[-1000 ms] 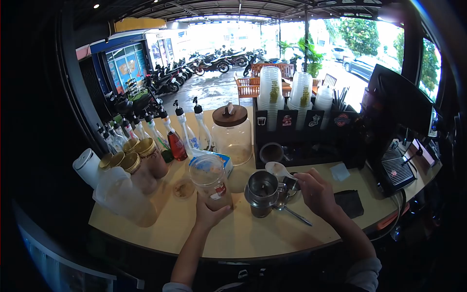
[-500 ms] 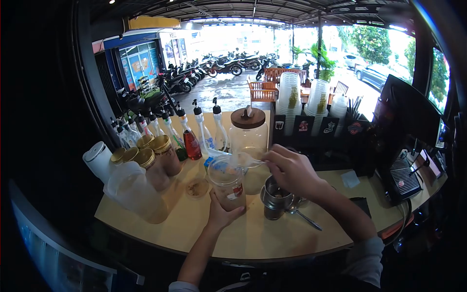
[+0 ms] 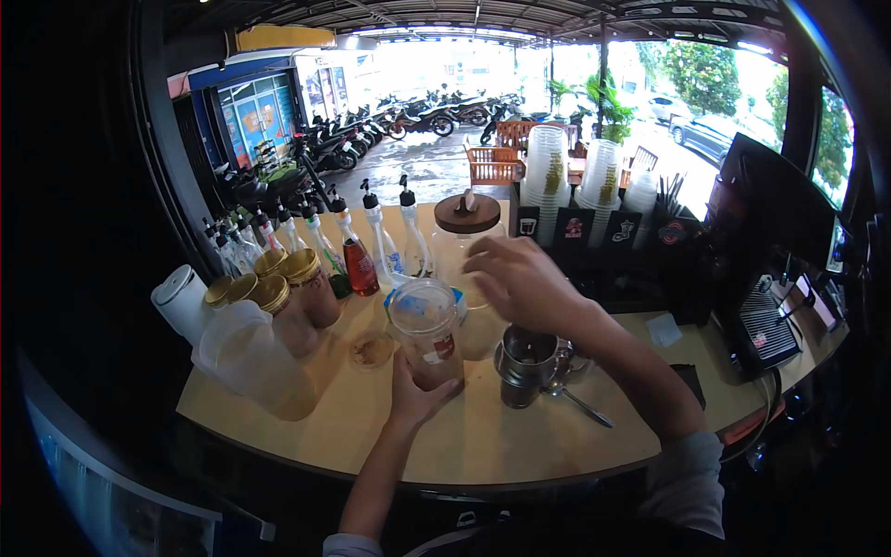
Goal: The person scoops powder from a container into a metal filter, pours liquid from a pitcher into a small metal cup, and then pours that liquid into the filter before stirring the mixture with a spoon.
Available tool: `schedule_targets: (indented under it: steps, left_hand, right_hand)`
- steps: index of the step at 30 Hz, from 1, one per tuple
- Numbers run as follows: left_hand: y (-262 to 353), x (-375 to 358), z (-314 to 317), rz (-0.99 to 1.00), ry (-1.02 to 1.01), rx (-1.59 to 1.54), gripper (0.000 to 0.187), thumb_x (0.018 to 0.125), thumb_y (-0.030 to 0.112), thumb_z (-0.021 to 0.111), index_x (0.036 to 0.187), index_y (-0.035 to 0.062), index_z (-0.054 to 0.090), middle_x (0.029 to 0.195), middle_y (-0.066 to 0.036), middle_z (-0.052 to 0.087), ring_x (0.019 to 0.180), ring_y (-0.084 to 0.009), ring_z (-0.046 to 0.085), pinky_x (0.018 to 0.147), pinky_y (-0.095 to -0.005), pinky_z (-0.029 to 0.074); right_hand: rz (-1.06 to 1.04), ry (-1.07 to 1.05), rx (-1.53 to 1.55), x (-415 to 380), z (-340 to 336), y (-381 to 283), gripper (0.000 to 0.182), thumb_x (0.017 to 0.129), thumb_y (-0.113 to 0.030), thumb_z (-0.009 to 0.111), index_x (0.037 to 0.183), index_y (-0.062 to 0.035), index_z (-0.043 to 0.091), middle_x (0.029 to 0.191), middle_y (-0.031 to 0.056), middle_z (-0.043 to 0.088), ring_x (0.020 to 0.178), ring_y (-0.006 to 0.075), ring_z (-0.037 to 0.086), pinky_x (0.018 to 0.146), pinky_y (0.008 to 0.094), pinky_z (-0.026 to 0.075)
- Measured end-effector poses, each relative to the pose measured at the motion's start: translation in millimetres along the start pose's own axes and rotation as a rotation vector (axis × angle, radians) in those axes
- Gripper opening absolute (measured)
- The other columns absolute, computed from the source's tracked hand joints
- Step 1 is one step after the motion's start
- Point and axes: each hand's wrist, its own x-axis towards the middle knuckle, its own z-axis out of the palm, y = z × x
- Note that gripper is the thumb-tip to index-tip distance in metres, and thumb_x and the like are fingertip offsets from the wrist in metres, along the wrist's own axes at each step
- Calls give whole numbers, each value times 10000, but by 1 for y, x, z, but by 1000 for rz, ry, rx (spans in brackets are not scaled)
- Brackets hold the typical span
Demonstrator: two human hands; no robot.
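My left hand point(image 3: 416, 397) is wrapped round the lower part of a clear plastic cup point(image 3: 427, 336), which stands open at the top. My right hand point(image 3: 520, 278) is raised in front of the glass jar with a wooden lid point(image 3: 467, 213), its fingers bent; whether it holds anything is hard to tell. Below it stands a metal drip filter point(image 3: 527, 357) on a glass, with a spoon point(image 3: 587, 407) lying to the right. A round lid with brown powder point(image 3: 371, 349) lies left of the cup. Behind the cup is a blue and white packet point(image 3: 447, 303).
Gold-lidded jars point(image 3: 302, 269) and a plastic pitcher point(image 3: 251, 357) stand on the left, with pump bottles point(image 3: 360, 265) behind. Stacked cups point(image 3: 548, 167) fill a black holder at the back. A machine point(image 3: 768, 325) is at the right.
The right hand has moved left and up from the cup's rim, and the clear item that was in its fingers no longer shows there. The view has shifted slightly.
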Motion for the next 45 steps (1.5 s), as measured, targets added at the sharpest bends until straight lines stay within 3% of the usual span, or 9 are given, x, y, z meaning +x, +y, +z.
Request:
schedule_targets:
  steps: [6, 9, 14, 17, 23, 28, 39, 43, 45]
  left_hand:
    - [-7, -3, 5, -50, 58, 39, 988, 578, 194, 877, 1354, 28, 288, 1288, -168, 470, 1208, -280, 488, 1006, -405, 408]
    - [-4, -2, 8, 17, 50, -93, 978, 588, 178, 867, 1359, 31, 282, 1287, -157, 468, 1199, -274, 488, 1008, -396, 402]
    - [-2, -3, 8, 20, 69, -103, 990, 623, 133, 837, 1403, 38, 234, 1310, -153, 437, 1222, -270, 463, 1025, -397, 384]
    - [8, -7, 7, -21, 73, -232, 989, 650, 115, 815, 1430, 43, 211, 1370, -166, 387, 1285, -270, 400, 1062, -410, 340]
    - [18, -27, -1, 14, 291, 159, 940, 710, 135, 775, 1457, 61, 210, 1456, -154, 325, 1377, -276, 288, 1094, -446, 266]
    - [35, -40, 3, 64, 321, 137, 767, 800, 112, 695, 1432, 62, 263, 1450, -135, 347, 1361, -267, 321, 1079, -447, 279]
    - [70, -64, -77, 293, 217, 158, 648, 802, 147, 690, 1357, 18, 383, 1325, -150, 454, 1268, -264, 429, 1034, -405, 360]
    - [69, -84, -155, 355, 297, 196, 672, 802, 157, 688, 1369, 5, 362, 1351, -162, 424, 1292, -284, 396, 1075, -415, 314]
    - [68, -82, -188, 425, 593, 241, 699, 814, 159, 689, 1389, 6, 322, 1407, -172, 366, 1338, -282, 331, 1111, -421, 250]
  right_hand:
    - [675, 94, 138, -141, -29, 60, 142, 912, -46, 531, 1021, 3, 609, 936, 132, 602, 828, 242, 630, 732, 319, 491]
    - [769, 87, 24, -222, -9, 84, 153, 925, -94, 536, 1002, 26, 592, 943, 152, 617, 800, 249, 635, 719, 328, 501]
    - [928, 16, 458, -273, 9, 81, 197, 970, -165, 517, 980, 30, 541, 911, 110, 628, 838, 148, 611, 750, 307, 495]
    - [885, 228, 784, -285, 27, 80, 192, 994, -180, 489, 897, -15, 508, 833, 31, 573, 803, 90, 548, 738, 275, 464]
    - [918, 502, 904, -293, 25, 81, 181, 1005, -190, 484, 869, -72, 469, 763, -39, 458, 738, 48, 438, 680, 214, 369]
    - [846, 631, 1046, -273, -19, 41, 141, 993, -160, 498, 879, -79, 485, 849, -25, 561, 753, 50, 474, 692, 222, 396]
    - [842, 581, 1021, -198, -12, -102, 118, 937, -168, 562, 902, -71, 505, 774, -1, 547, 687, 77, 512, 642, 239, 425]
    - [908, 582, 1081, -168, 52, -146, 125, 896, -106, 624, 887, -75, 504, 771, 6, 569, 682, 74, 527, 627, 231, 406]
    - [888, 555, 1246, -152, 88, -160, 110, 904, -86, 608, 873, -69, 504, 778, 23, 582, 664, 88, 542, 609, 244, 413]
